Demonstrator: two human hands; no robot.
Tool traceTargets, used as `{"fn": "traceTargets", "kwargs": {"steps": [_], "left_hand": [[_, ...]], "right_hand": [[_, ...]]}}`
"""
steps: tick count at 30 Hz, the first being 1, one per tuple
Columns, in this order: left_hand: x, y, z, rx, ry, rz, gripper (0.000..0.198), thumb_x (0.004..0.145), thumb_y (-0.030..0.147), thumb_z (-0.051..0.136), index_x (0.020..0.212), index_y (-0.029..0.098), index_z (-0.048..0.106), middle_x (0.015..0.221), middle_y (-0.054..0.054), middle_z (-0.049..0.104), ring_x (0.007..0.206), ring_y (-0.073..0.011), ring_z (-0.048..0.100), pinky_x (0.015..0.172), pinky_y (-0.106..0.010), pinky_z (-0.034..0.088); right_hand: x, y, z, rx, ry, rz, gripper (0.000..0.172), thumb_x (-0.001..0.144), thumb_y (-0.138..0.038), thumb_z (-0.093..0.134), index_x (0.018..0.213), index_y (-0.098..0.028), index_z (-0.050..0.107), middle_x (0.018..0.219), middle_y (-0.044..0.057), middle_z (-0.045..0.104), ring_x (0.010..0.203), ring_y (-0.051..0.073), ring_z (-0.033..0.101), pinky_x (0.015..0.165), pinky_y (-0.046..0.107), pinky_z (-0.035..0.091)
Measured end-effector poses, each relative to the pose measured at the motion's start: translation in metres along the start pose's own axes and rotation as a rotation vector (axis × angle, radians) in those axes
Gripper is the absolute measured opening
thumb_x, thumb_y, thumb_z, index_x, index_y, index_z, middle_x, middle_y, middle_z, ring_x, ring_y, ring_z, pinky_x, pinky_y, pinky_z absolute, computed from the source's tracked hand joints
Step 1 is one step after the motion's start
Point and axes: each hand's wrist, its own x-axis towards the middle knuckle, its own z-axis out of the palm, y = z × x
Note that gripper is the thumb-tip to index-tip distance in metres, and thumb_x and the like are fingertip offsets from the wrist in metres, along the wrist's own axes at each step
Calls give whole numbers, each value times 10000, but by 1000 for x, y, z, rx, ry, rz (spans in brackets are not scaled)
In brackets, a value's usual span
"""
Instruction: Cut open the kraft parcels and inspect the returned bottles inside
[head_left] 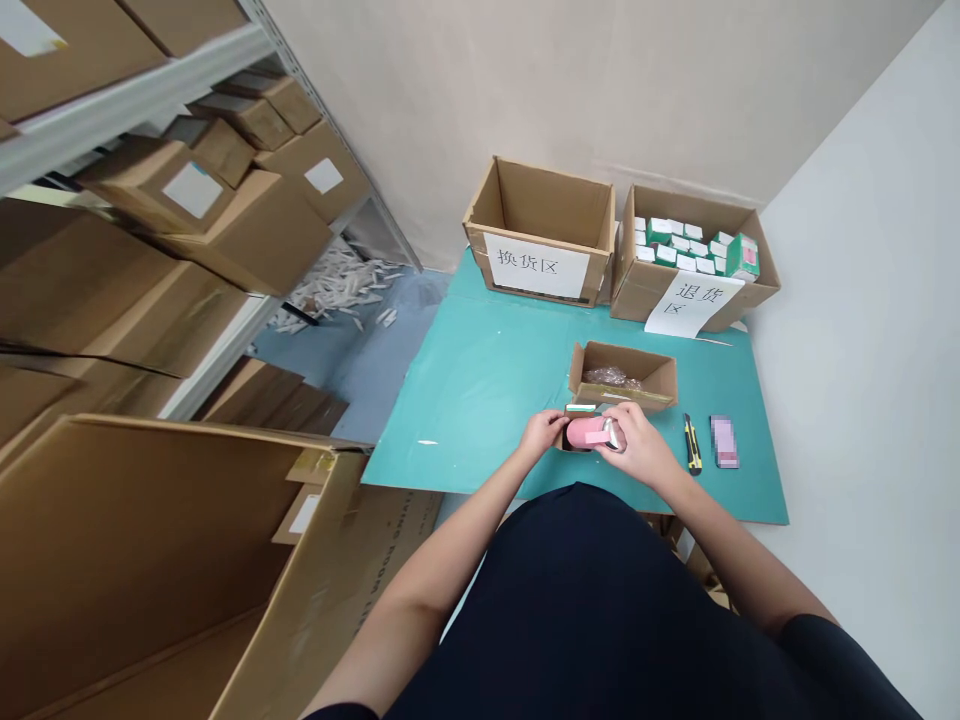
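My right hand is closed around the silvery end of a pink bottle, which lies tilted on its side. A pink tab or strap shows near that end. With bent fingers my left hand grips the edge of a small box with a green and white flap and a dark inside. The bottle's other end is at the small box's opening; how far in it goes I cannot tell. Just beyond both hands stands an open brown carton with clear bubble wrap inside.
A yellow and black box cutter and a phone lie right on the teal table. At the back stand a labelled carton and another carton holding several green-white boxes. Shelving and a large open carton flank the left.
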Motion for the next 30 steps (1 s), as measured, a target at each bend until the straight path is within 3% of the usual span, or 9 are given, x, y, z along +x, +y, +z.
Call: {"fn": "traceTargets", "kwargs": {"steps": [6,11,15,19,24,30], "left_hand": [[2,-5,1,36,17,6,213,855,300,575,840,199,762,922,-49,776,902,-209,671,838,-289,483],[2,-5,3,-48,-2,-16,224,842,305,567,859,183,754,919,-46,778,875,-201,678,796,-278,492],[1,-5,3,-55,5,-53,213,817,314,584,809,172,742,869,-44,771,841,-192,667,769,-268,490],[2,-9,3,-151,24,-68,232,795,346,595,787,157,730,816,-41,752,788,-180,644,735,-267,483],[6,-15,4,-213,12,-76,263,751,411,624,754,162,708,730,-19,716,699,-163,619,674,-265,476],[6,-21,5,-259,-1,-67,323,715,493,680,721,170,691,689,-9,698,664,-155,610,643,-260,478]], "right_hand": [[4,-3,-1,-162,-42,-8,422,842,-295,688,1246,-250,578,1133,112,559,1002,300,653,861,447,565],[12,-12,15,-333,-139,53,344,887,-373,676,1194,-227,620,1041,106,594,864,260,657,742,366,543],[21,-13,30,-458,-143,102,336,911,-411,657,1155,-182,630,1012,143,620,917,292,640,752,361,523],[27,-4,44,-490,-163,21,352,928,-430,646,1143,-153,618,1061,169,622,979,312,608,804,381,507],[22,9,58,-560,-368,-151,599,898,-539,671,1369,-204,510,1092,141,605,934,284,614,721,335,491],[25,19,60,-611,-515,-237,503,932,-570,601,1327,-261,560,1128,141,589,903,274,645,691,309,476]]}}
